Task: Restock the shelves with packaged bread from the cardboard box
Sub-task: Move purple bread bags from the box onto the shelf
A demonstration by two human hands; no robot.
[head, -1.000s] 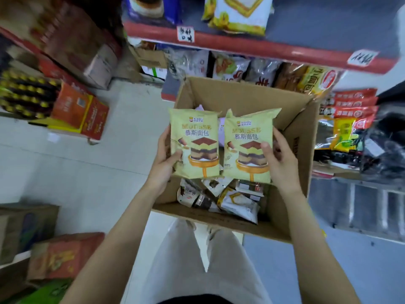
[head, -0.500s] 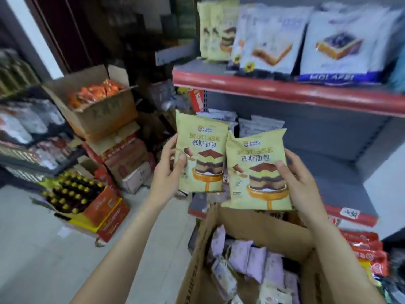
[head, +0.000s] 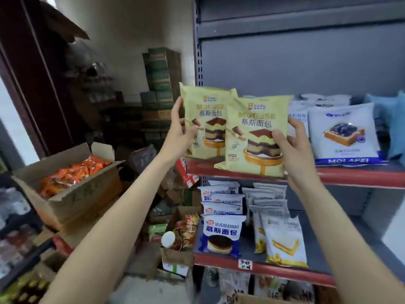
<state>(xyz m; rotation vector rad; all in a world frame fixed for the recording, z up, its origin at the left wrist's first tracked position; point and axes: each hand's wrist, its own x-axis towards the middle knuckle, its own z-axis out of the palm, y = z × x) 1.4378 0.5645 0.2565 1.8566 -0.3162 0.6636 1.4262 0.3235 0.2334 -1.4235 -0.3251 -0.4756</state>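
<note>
I hold two yellow mousse bread packs upright in front of the upper shelf (head: 355,178), which has a red front edge. My left hand (head: 178,133) grips the left yellow pack (head: 208,119) by its left edge. My right hand (head: 293,143) grips the right yellow pack (head: 256,137) by its right side; this pack overlaps the left one. Both packs hang at the shelf's left end, their lower edges level with the red rim. Only a corner of the cardboard box (head: 247,299) shows at the bottom edge.
White and blue bread packs (head: 344,132) stand on the upper shelf right of my hands. The lower shelf (head: 285,268) carries stacked blue-and-white packs (head: 221,229) and white sandwich packs (head: 282,240). An open carton of orange snacks (head: 72,172) and stacked boxes (head: 162,77) stand at the left.
Both hands have lifted the two yellow packs out of the box up to the upper shelf's left end. My view has swung upward, so the box has dropped almost out of sight.
</note>
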